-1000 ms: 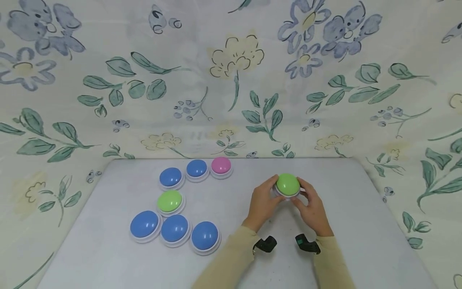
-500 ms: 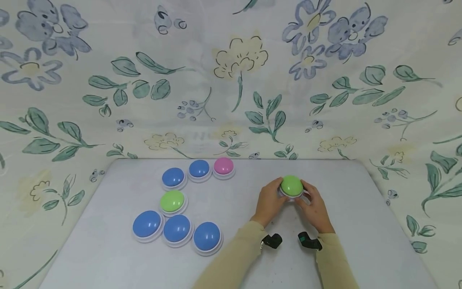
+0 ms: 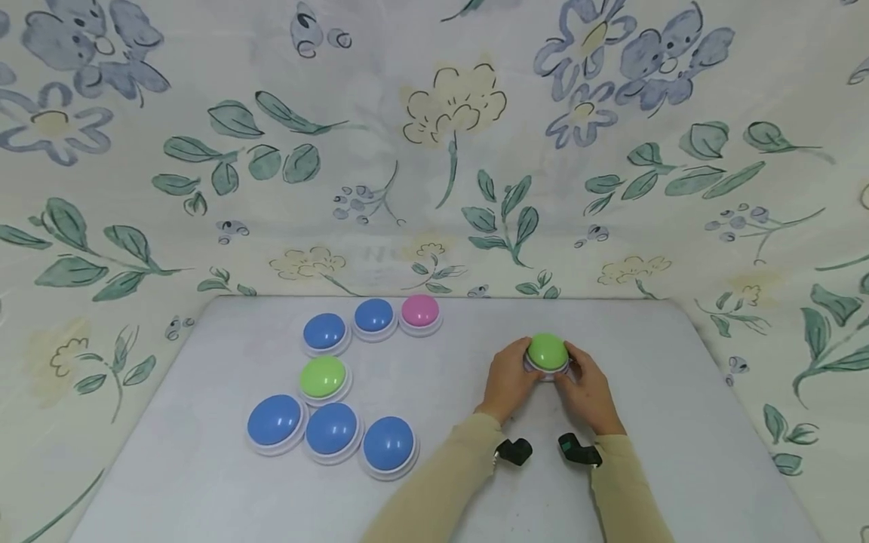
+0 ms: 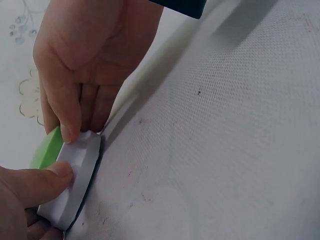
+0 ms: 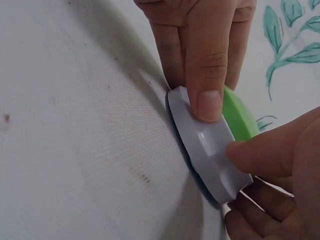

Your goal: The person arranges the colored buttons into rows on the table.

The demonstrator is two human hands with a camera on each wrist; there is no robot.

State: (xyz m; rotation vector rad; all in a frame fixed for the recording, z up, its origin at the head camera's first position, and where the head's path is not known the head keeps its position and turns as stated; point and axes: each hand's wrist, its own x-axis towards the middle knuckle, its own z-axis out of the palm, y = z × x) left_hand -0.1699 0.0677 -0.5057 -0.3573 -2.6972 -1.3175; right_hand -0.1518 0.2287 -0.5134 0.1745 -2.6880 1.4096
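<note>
Left hand (image 3: 509,381) and right hand (image 3: 592,391), fingers pinching the green-domed white plastic button (image 3: 547,352), have lowered it, seemingly onto the white tabletop (image 3: 699,430).

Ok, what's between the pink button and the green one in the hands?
From the pink button, bare white table runs to the left hand, which grips the green button. The head view shows this.
</note>
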